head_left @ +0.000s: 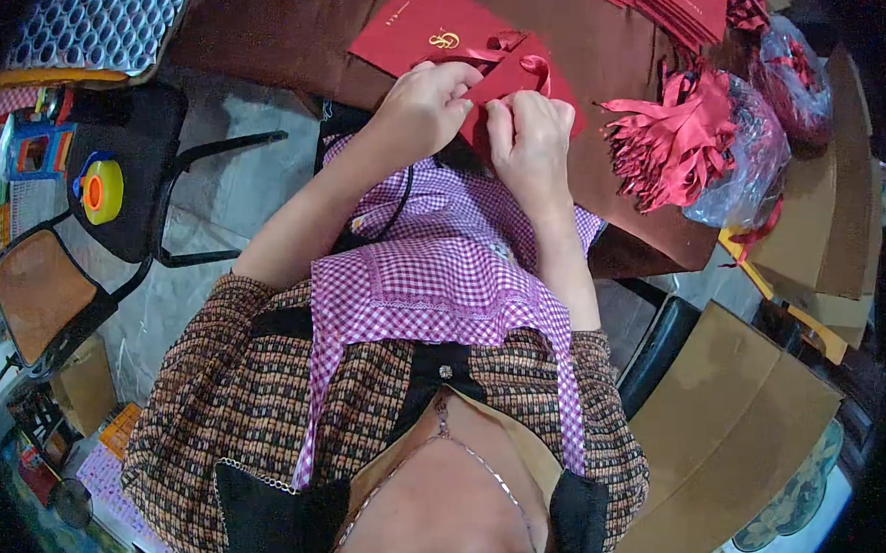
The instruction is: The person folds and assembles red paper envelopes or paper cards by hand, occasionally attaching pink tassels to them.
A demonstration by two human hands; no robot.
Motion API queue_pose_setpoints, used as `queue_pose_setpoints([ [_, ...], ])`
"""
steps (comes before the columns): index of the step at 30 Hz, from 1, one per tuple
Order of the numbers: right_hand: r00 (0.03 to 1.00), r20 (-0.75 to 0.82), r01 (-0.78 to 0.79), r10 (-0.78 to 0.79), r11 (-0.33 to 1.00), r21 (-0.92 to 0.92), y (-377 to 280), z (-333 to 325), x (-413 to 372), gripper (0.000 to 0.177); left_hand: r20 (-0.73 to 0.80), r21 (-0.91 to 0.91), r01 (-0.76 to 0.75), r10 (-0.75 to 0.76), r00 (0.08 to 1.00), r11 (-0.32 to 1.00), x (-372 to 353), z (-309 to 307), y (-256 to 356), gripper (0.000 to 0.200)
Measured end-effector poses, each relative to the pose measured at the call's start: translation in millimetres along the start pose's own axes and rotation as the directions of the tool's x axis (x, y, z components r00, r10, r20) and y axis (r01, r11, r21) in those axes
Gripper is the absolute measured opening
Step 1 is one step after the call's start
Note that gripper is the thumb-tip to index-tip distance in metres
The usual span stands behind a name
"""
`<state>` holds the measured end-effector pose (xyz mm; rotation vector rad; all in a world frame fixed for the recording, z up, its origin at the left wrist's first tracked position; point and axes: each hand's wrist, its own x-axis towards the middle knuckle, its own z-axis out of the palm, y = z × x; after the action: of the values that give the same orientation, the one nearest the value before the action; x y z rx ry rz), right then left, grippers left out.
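Observation:
A red card envelope [401, 29] with a gold emblem lies on the brown-covered table in front of me. Across it runs a shiny red ribbon [505, 41], looped at the right part of the envelope. My left hand [427, 105] is closed, its thumb and fingers pinching at the ribbon's left side. Close beside it, my right hand [532, 146] is closed too, with curled fingers where the ribbon loop comes down over the envelope's near edge. The ribbon ends inside both hands are hidden by the fingers.
To the right lie a bunch of red ribbons [676, 139] and a clear plastic bag [755, 158]. Stacked red envelopes [677, 13] sit at the back. Brown cloth [266, 27] covers the table. A black chair [128, 160] with a yellow tape roll [104, 191] stands left; cardboard [726, 422] leans right.

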<state>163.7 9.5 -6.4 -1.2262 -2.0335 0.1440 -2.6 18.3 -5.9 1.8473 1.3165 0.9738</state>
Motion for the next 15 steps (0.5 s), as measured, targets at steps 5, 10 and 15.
queue_pose_setpoints([
  [5,0.999,-0.004,-0.037,0.037,0.999,0.014,0.9,2.6,-1.5,0.015,-0.008,-0.029,0.019,-0.019,1.000,0.999,-0.4,1.5,-0.6,0.025],
  [10,0.998,-0.027,-0.050,0.049,0.998,-0.027,-3.4,1.7,-1.2,0.016,-0.004,0.070,-0.050,0.050,0.999,0.996,-0.9,0.2,1.8,0.030],
  [15,0.997,-0.071,0.028,-0.041,0.983,-0.182,-12.9,1.0,0.0,0.016,-0.019,0.080,-0.105,0.107,0.994,0.991,-2.5,-1.5,8.5,0.030],
])
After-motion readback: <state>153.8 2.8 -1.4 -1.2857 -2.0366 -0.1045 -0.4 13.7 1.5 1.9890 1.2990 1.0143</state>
